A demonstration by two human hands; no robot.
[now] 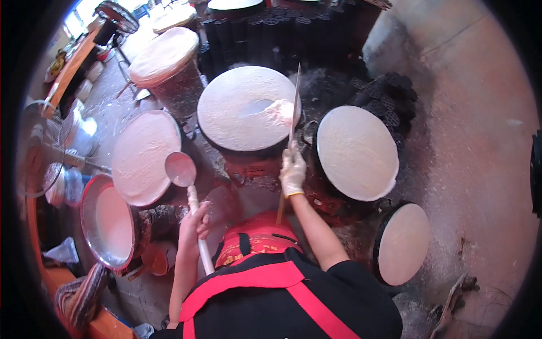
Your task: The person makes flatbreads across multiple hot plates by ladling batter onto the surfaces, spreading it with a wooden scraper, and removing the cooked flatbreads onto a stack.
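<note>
My left hand (197, 226), bare, grips the pale handle of a ladle (181, 168). The ladle's bowl is over the near right edge of the left round griddle (146, 156), which is covered with a pale batter sheet. In my right hand (293, 171), which wears a whitish glove, is a long thin stick or spatula (296, 104). Its blade rises across the right edge of the middle griddle (228, 93); whether they touch I cannot tell. Pale sheet covers that griddle, with a rumpled mound of batter (281, 111) beside a smoother patch.
A metal basin (89, 237) of liquid batter stands at left. Pale sheets also cover a right griddle (358, 152) and a lower-right one (404, 243). Stacked flat sheets (165, 55) top a drum behind. Honeycomb coal briquettes (387, 104) are piled beyond. A fan (42, 148) stands far left.
</note>
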